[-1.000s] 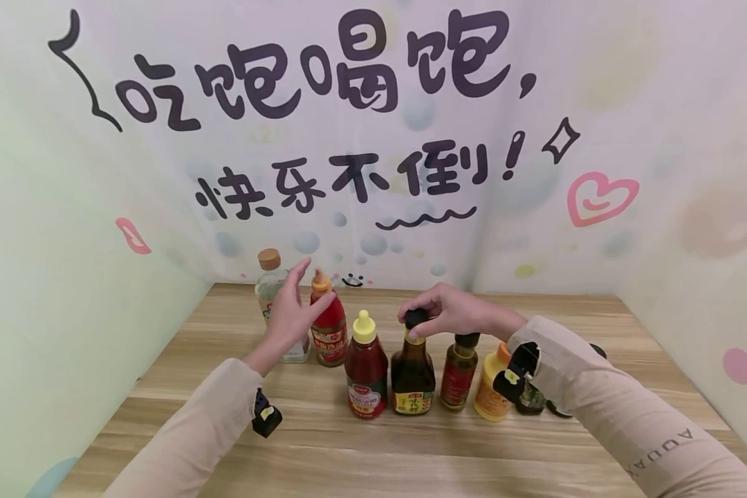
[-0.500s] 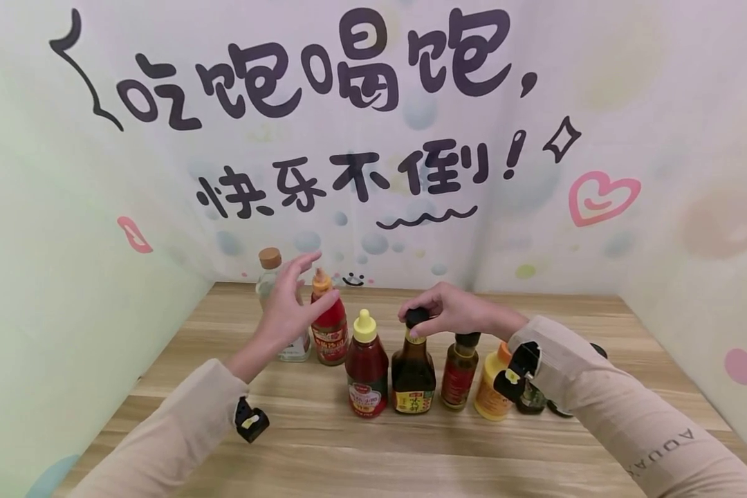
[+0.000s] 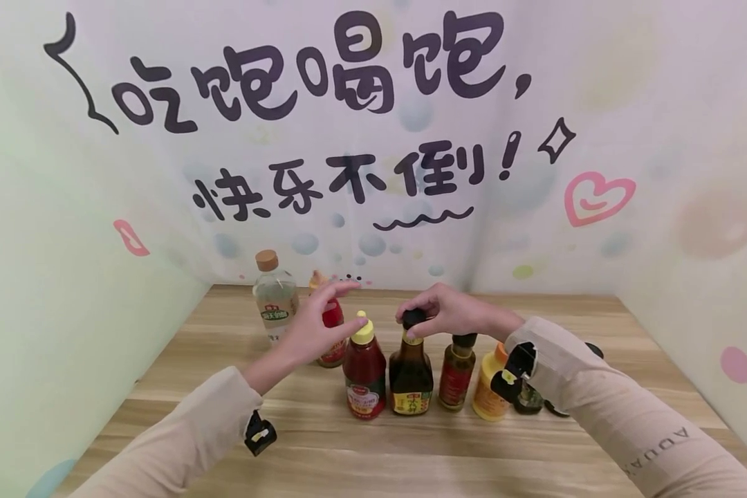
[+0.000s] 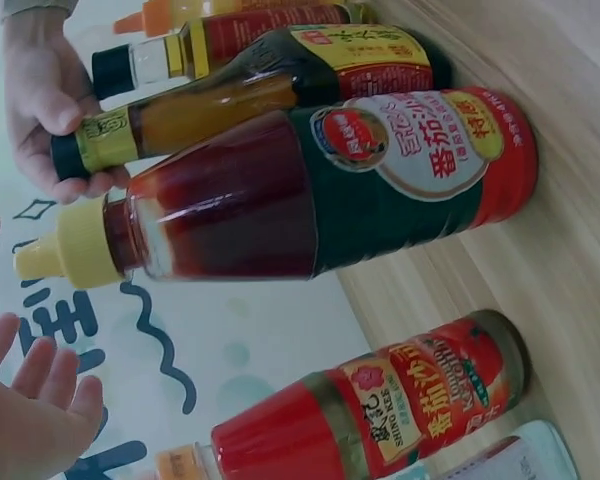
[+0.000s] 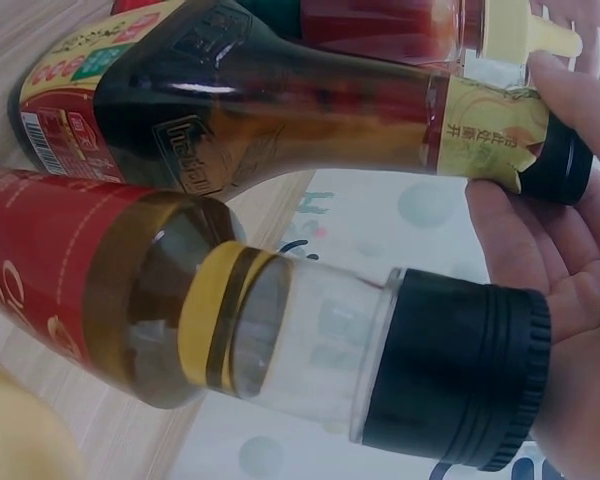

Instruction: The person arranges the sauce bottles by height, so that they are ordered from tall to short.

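My left hand (image 3: 320,321), fingers straight and spread, hovers by a ketchup bottle (image 3: 365,380) with a yellow cap. In the left wrist view, a gap shows between that hand and the cap (image 4: 85,245). Behind the hand stands another ketchup bottle (image 4: 380,400), partly hidden. With thumb and fingers my right hand (image 3: 451,312) grips the black cap of a dark soy sauce bottle (image 3: 411,380), which stands upright right beside the yellow-capped bottle. Close to the right wrist is a smaller sauce bottle (image 5: 140,290) with a red label and black cap.
At the back left stands a clear bottle (image 3: 275,297) with a brown cap. An orange-capped yellow bottle (image 3: 490,394) and dark jars (image 3: 528,400) sit under the right forearm. Bottles stand on a wooden table (image 3: 398,456) before a printed curtain (image 3: 473,249).
My left hand has moved right, from around the rear ketchup bottle and clear bottle to beside the yellow-capped ketchup bottle. The right hand keeps its hold on the soy sauce bottle.
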The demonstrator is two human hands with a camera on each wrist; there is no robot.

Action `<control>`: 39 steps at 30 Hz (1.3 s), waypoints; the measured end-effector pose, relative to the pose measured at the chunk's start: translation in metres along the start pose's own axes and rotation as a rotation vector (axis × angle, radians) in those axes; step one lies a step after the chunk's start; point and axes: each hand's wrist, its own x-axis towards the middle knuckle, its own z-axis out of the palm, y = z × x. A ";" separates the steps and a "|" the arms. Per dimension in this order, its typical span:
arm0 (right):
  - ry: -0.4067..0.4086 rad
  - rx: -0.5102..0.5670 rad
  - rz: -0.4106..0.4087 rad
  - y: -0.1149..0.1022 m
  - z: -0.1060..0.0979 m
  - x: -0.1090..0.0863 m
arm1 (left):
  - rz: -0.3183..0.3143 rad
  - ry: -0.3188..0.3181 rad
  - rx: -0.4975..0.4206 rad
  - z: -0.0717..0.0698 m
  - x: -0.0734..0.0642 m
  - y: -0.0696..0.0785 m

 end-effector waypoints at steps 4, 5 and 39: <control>-0.004 -0.002 -0.003 0.000 0.000 0.001 | 0.035 -0.045 -0.017 0.004 -0.001 -0.003; -0.004 -0.001 -0.003 0.000 0.000 0.001 | 0.042 -0.057 -0.024 0.005 -0.001 -0.004; 0.001 0.000 0.014 -0.002 0.001 0.000 | -0.061 -0.163 -0.250 0.029 -0.006 -0.043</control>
